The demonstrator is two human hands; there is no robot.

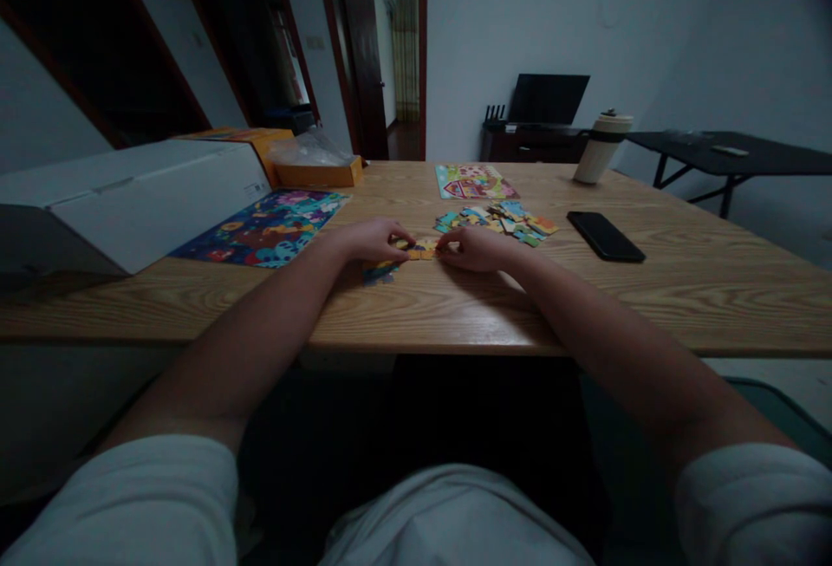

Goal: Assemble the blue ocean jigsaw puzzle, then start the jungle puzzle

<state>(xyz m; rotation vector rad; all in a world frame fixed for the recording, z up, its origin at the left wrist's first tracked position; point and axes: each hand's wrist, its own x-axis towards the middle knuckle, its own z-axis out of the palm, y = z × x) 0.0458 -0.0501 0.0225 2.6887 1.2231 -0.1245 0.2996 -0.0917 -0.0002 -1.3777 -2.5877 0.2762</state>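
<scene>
My left hand [372, 241] and my right hand [473, 249] rest on the wooden table [682, 289], fingers curled and pinched on small yellow puzzle pieces [421, 247] held between them. A few joined pieces [379, 271] lie under my left hand. Just beyond my right hand sits a pile of loose puzzle pieces [497, 221]. A printed picture card [474, 180] lies farther back.
A finished colourful puzzle [266, 226] lies to the left beside a large white box [130, 202]. An orange box [318, 172] stands behind it. A black phone [604, 237] and a white tumbler [601, 148] are on the right. A dark side table [734, 154] stands beyond.
</scene>
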